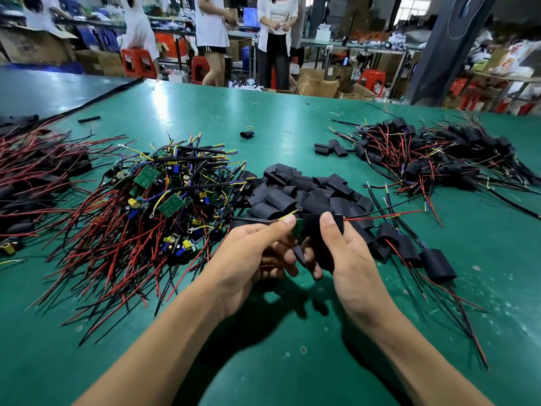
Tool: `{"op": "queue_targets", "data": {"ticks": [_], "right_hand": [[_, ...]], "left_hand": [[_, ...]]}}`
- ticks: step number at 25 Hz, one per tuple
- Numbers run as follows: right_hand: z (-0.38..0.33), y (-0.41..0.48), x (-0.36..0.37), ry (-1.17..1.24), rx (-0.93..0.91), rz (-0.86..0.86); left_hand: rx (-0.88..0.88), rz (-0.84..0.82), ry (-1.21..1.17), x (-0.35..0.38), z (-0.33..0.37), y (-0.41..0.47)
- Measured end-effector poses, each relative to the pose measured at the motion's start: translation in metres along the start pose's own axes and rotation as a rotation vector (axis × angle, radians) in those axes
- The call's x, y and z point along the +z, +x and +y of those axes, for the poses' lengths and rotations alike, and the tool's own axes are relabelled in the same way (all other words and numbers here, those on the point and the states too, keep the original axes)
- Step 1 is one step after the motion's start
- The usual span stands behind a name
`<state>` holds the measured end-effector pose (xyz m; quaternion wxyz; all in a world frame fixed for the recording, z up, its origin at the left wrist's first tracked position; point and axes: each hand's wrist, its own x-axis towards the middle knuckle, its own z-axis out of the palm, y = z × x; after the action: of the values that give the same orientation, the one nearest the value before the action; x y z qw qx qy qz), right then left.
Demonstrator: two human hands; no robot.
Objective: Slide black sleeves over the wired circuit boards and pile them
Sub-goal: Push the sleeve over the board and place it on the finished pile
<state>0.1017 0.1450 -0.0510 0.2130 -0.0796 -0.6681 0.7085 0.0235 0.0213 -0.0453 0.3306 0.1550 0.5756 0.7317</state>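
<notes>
Head view: sleeve heap (307, 191) between board pile (152, 194), sleeved pile (433, 153).

Green table (205, 112), black sleeves (307, 194), green boards (146, 176) trailing red and black wires (102, 259) (some yellow, blue).

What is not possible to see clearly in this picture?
1. Green wired circuit board: head view, mostly inside the black tubular sleeve.
2. Right hand: head view, its fingers partly behind that sleeve.
3. Pile of black-sleeved red wires: head view, cut off by the left edge.
</notes>
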Motion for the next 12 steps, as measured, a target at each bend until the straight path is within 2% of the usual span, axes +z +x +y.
{"op": "queue_targets", "data": {"ticks": [7,12], "right_hand": [[0.0029,0.0034,-0.003,0.0,-0.063,-0.012],[0.0023,0.003,-0.0071,0.073,-0.038,-0.057]], "left_hand": [[0.032,0.049,0.01,0.0009,-0.0018,0.0006],[0.047,0.084,-0.005,0.0012,-0.0022,0.0015]]}}
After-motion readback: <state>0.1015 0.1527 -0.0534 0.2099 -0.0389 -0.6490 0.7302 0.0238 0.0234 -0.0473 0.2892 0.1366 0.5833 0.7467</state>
